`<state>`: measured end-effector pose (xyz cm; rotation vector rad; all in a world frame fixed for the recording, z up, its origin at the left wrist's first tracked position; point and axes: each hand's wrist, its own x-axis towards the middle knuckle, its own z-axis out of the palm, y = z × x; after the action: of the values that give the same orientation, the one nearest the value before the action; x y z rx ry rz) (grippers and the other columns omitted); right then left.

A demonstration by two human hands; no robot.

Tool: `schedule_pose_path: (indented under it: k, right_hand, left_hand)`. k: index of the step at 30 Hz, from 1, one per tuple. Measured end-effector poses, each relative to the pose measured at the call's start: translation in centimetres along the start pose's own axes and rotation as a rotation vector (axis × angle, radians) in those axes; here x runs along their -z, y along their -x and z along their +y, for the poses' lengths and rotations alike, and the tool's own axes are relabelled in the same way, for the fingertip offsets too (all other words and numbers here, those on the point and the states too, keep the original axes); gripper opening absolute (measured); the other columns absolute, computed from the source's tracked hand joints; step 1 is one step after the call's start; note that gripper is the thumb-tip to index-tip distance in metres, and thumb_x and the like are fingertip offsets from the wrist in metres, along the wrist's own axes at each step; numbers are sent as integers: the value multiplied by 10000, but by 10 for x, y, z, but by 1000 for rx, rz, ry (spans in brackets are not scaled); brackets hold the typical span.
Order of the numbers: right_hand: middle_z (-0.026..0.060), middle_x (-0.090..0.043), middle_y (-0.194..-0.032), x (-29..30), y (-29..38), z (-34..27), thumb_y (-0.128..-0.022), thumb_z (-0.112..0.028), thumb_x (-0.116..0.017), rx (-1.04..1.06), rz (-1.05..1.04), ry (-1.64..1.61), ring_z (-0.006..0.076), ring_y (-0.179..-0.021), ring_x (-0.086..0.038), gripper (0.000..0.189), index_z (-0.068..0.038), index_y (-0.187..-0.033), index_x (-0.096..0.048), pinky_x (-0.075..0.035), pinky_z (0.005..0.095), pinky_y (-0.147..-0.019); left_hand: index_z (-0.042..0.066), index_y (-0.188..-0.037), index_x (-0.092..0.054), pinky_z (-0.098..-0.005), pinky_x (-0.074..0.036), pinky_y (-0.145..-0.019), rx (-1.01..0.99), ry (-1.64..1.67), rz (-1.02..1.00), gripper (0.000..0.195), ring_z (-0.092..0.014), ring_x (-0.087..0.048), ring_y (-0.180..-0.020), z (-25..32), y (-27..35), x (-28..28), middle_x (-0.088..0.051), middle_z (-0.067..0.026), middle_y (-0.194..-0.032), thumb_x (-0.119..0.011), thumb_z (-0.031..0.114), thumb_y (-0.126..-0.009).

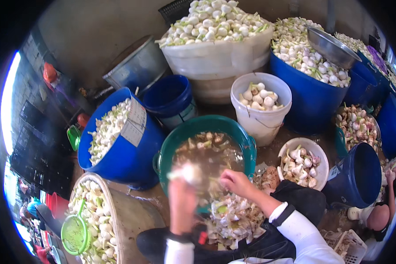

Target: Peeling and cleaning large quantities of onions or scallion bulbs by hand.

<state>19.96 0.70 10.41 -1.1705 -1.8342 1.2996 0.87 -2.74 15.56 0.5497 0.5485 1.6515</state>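
Observation:
My left hand (pixel 182 194) is blurred and holds a white garlic bulb (pixel 190 173) over the near left side of a green tub (pixel 166 145). Brown water (pixel 217 158) fills much of the tub, with garlic pieces (pixel 204 140) lying in it. My right hand (pixel 236 182) hovers at the tub's near right edge, its fingers curled; whether it grips anything cannot be made out. Below it, a heap of garlic peelings and stems (pixel 236 219) lies between my legs. To the right, a white bowl (pixel 320 148) holds garlic bulbs with stems (pixel 302 168).
A white bucket (pixel 255 128) of bulbs stands beyond the tub. Blue barrels (pixel 132 165) and a big white container (pixel 214 59) are heaped with garlic. A green strainer (pixel 74 234) rests on garlic at left. At right are a dark blue bucket (pixel 353 178) and another person (pixel 379 216).

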Motion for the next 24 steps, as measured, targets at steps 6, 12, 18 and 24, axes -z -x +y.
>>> schedule_pose_path:
  k: [6,12,18,24]
  right_hand:
    - [104,-603,-754,10,-30,67,-771,-81,-484,62,-21,402,255,-709,-589,119,-61,-834,-583,-461,352,-642]
    - [118,-629,-849,-35,-135,123,-699,-70,-508,-29,-314,813,299,-782,-598,216,-111,-861,-646,-476,386,-679]
    - [159,-630,-932,-113,-136,238,-747,-152,-513,-12,-675,1071,329,-822,-613,230,-54,-895,-658,-482,410,-708]
    - [79,-591,-1038,-58,-142,141,-882,-263,-483,-382,-521,-89,189,-926,-561,333,-27,-1112,-531,-439,317,-815]
  left_hand:
    - [89,-1059,-486,-333,-398,-932,-226,177,22,307,-199,-495,-1018,65,-77,-17,-526,-72,-1040,-492,332,-872]
    - [102,-1101,-499,-259,-455,-729,270,150,703,246,-134,-527,-804,-48,3,89,-547,-24,-907,-524,176,-868]
    - [74,-1125,-438,-259,-435,-701,280,47,682,259,-132,-501,-780,-56,-14,101,-505,-22,-836,-467,138,-876]
    - [51,-1165,-435,-274,-446,-712,222,-1038,362,370,-153,-512,-826,-80,-9,124,-521,-74,-927,-553,111,-820]
